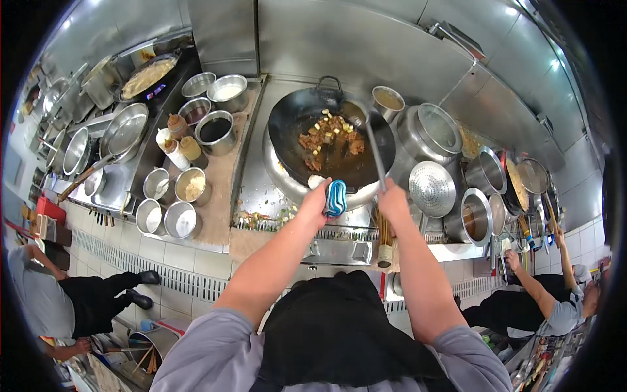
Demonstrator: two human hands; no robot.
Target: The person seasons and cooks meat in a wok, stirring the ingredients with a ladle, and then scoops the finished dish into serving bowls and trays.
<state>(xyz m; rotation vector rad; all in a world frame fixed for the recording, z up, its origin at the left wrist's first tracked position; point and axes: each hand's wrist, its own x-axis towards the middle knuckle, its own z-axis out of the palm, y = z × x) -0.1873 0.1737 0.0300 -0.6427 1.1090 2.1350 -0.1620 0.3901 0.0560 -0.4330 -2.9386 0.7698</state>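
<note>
Over the burner, our left hand [319, 201] clamps a folded blue cloth [336, 198] at the rim of the wok [287, 116], which holds browned pieces [320, 135]; our right hand [394, 199] grips a ladle [373, 140].

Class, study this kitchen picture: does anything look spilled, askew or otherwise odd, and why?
Yes: scattered orange and green food scraps lie on the shiny steel worktop, left of and below the large black metal wok. They look like spillage because they lie loose on the surface, outside any container.
</note>
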